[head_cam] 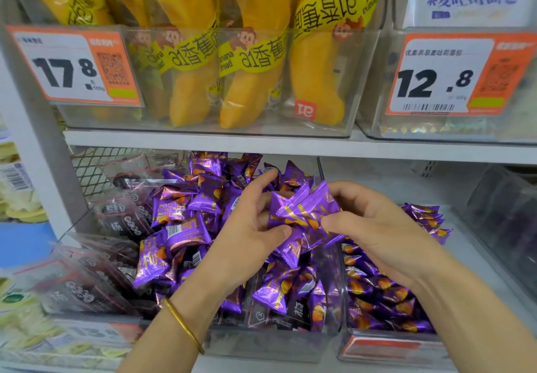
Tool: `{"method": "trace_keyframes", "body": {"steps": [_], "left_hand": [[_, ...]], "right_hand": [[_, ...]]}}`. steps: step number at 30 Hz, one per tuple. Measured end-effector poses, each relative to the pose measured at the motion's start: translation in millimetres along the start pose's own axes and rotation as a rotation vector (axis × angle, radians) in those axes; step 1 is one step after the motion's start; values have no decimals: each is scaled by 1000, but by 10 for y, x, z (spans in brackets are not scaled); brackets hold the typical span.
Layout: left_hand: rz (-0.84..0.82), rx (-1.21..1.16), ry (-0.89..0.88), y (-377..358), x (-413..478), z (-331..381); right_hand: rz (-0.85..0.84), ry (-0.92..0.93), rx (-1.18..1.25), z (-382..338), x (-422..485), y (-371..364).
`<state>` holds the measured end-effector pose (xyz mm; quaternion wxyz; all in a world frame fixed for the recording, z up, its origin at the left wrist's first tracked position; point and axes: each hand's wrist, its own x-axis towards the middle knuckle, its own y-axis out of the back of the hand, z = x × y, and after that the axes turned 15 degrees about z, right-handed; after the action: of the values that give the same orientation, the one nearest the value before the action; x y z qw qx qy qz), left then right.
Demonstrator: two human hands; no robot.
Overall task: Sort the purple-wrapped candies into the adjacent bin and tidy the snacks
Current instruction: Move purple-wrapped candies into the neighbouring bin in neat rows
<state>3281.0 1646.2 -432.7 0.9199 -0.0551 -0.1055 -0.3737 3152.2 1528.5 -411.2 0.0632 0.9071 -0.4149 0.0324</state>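
A clump of purple-wrapped candies (302, 215) is held above the divide between two clear bins. My left hand (250, 227) grips it from the left, thumb under the wrappers. My right hand (366, 224) pinches it from the right. More purple candies (180, 221) are heaped in the left bin (261, 340), mixed with dark clear-wrapped snack packets (122, 218). The adjacent right bin (389, 343) holds several purple candies (386, 291) lying in rows.
A white shelf edge (290, 143) runs close above the bins. Over it stand clear boxes of yellow banana bread (252, 52) with price tags 17.8 (72, 67) and 12.8 (447, 76). A dark clear bin (505, 212) sits at far right; pale snacks (17, 198) lie at left.
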Motion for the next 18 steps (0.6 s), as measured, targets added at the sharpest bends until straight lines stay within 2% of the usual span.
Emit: {"method": "trace_keyframes", "body": {"steps": [2, 4, 6, 8, 10, 12, 15, 18], "left_hand": [[45, 1, 31, 8, 3, -8], [83, -28, 98, 42, 21, -11], [96, -218, 233, 96, 62, 7], [141, -439, 393, 143, 100, 41], [213, -584, 520, 153, 129, 52], [245, -713, 611, 129, 144, 47], [122, -756, 649, 100, 114, 86], [45, -672, 557, 121, 91, 130]], "right_hand": [[-6, 13, 31, -5, -10, 7], [16, -33, 187, 4, 16, 37], [40, -129, 374, -11, 35, 87], [-35, -191, 521, -33, 43, 141], [-137, -231, 553, -36, 32, 147], [-135, -246, 509, -1, 20, 104], [-72, -242, 517, 18, 27, 29], [-50, -221, 522, 25, 49, 21]]}}
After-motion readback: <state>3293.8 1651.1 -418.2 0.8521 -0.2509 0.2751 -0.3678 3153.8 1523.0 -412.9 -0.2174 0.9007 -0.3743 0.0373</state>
